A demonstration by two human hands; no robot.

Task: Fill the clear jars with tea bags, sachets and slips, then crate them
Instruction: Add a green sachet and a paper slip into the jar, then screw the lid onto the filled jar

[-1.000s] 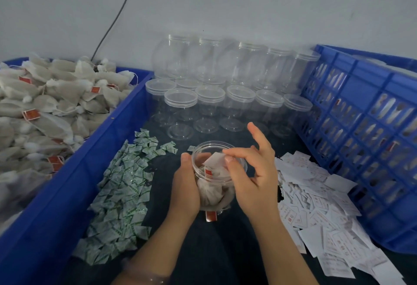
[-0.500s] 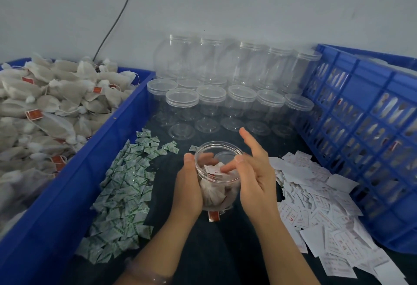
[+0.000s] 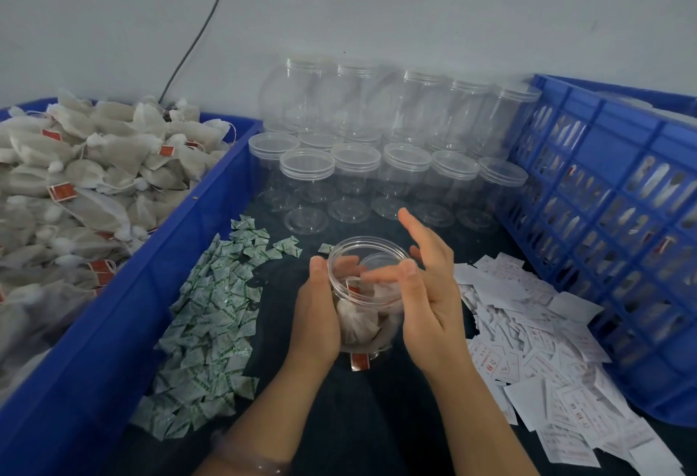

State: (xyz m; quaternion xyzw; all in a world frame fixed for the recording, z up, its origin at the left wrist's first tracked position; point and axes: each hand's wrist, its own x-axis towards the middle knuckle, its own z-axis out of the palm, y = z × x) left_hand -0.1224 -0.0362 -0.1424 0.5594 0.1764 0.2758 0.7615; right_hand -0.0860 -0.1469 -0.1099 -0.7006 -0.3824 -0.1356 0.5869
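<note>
The open jar [image 3: 364, 309] stands mouth up on the surface [image 3: 377, 419]. The left hand [image 3: 315, 319] grips its side, and the right hand [image 3: 433, 309] spreads loose fingers over the rim, apparently empty. Green sachets [image 3: 211, 321] lie just left of the left hand; slips [image 3: 528, 343] lie just right of the right hand.

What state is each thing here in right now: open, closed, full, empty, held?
Jar in hand: lid off, partly filled with tea bags.
Left hand: grips the jar's side.
Right hand: open, beside the jar's mouth.
Spare jars: empty, lids on, stacked.
Tea bags: heaped in the blue bin.
Sachets: loose pile on the table.
Slips: loose pile on the table.
Crate: contents unclear through its slots.
</note>
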